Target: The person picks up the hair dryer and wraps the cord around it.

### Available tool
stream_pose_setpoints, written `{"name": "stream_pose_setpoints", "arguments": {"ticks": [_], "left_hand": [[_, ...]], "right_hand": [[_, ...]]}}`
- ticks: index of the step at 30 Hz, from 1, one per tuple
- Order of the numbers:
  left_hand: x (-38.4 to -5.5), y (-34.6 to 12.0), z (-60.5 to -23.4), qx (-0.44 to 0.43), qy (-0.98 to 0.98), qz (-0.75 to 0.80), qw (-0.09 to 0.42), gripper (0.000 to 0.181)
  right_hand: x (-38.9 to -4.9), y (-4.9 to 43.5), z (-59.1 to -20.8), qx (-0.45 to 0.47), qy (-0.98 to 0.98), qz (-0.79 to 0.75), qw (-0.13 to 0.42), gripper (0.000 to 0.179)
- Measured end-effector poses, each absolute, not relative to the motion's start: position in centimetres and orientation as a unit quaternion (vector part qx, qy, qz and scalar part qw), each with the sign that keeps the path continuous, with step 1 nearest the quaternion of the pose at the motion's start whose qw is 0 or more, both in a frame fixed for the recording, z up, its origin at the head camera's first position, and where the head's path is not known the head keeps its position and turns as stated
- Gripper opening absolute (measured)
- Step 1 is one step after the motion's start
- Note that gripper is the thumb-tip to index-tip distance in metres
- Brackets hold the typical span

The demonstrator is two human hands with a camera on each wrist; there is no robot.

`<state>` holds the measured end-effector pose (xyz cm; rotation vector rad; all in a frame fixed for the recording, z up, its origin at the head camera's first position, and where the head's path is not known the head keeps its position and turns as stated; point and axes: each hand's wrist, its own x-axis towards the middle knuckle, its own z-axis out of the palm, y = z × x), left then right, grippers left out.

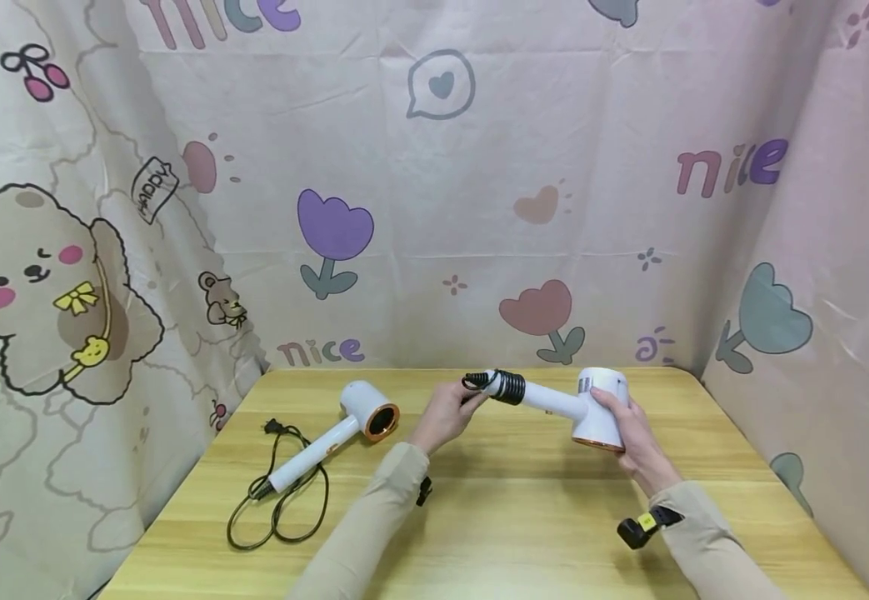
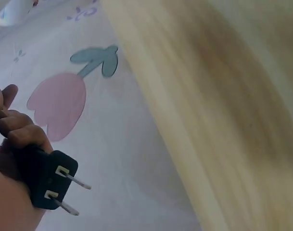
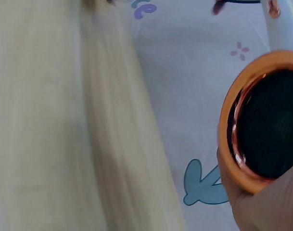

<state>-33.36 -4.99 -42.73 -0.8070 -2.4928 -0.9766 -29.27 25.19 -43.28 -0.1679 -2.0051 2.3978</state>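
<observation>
My right hand grips a white hair dryer by its head, holding it above the table with the handle pointing left. In the right wrist view, the copper-rimmed dark end of that head shows beside the palm. A black cord is wound in tight coils around the handle. At the handle's end, my left hand pinches the cord's two-pin plug; its metal prongs stick out in the left wrist view.
A second white hair dryer lies on the left of the wooden table. Its black cord spreads loosely around the handle, with the plug near the back. A printed curtain surrounds the table's back and sides.
</observation>
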Motion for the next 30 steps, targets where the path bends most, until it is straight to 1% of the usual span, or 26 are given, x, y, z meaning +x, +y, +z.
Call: {"name": "stream_pose_setpoints", "arguments": {"ticks": [3,6,9,12,18,23,28,30], "left_hand": [[-33.1,-4.6,-43.5,-0.291,-0.878,-0.347,0.153,0.026],[-32.5,-4.0,-43.8,-0.290,-0.885,-0.340,0.133,0.028],[-32.1,-3.4,-43.8,-0.292,-0.893,-0.316,0.131,0.028],[-31.6,-2.8,-43.6,-0.299,-0.899,-0.286,0.145,0.028],[-30.7,-2.4,-43.2,-0.313,-0.898,-0.251,0.182,0.024],[-30.3,-2.6,-43.1,-0.326,-0.887,-0.262,0.194,0.021],[-29.9,-2.8,-42.9,-0.335,-0.881,-0.269,0.199,0.020],[-29.6,-2.8,-42.8,-0.337,-0.870,-0.290,0.214,0.017]], "right_hand": [[-29.5,24.7,-42.9,-0.080,-0.630,0.772,0.015,0.046],[-29.6,24.4,-42.6,-0.109,-0.617,0.779,0.021,0.058],[-29.8,24.3,-42.5,-0.134,-0.603,0.786,0.030,0.060],[-29.9,24.0,-42.4,-0.155,-0.595,0.787,0.045,0.061],[-30.0,23.5,-42.0,-0.180,-0.618,0.760,0.087,0.079],[-29.8,23.4,-41.6,-0.173,-0.648,0.733,0.115,0.084],[-29.9,23.4,-41.6,-0.167,-0.669,0.715,0.119,0.087],[-30.0,23.5,-41.7,-0.167,-0.665,0.720,0.108,0.088]]}}
